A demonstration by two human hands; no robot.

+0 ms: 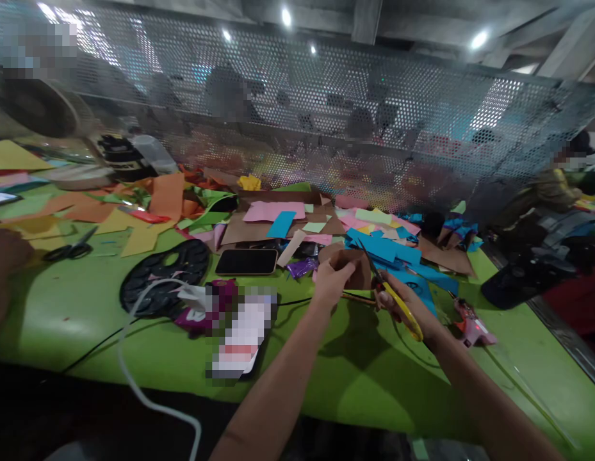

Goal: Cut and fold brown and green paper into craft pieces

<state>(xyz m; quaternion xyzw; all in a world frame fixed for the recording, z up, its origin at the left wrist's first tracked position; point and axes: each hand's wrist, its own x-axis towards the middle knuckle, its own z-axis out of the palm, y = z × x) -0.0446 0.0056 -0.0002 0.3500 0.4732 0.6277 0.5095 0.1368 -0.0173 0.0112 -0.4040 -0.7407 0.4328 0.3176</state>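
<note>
Brown paper (352,266) between left fingers (342,273) (scissors (403,312) at right edge).

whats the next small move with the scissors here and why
Probably a short snip further into the brown paper piece: the right hand has the scissors with blades against its right edge, and the left hand pinches it steady above the green table.

Entry: one person's two arms, listed by place over the green table (61,314).
- Left hand (332,282): bare, fingers uncovered; above the table's middle.
- Left forearm (278,384): bare from wrist to elbow, long and slim; runs past the table's near edge.
- Right hand (398,301): bare, knuckles showing; right of the table's middle.
- Right forearm (484,397): bare, uncovered down to the table's near right corner.
</note>
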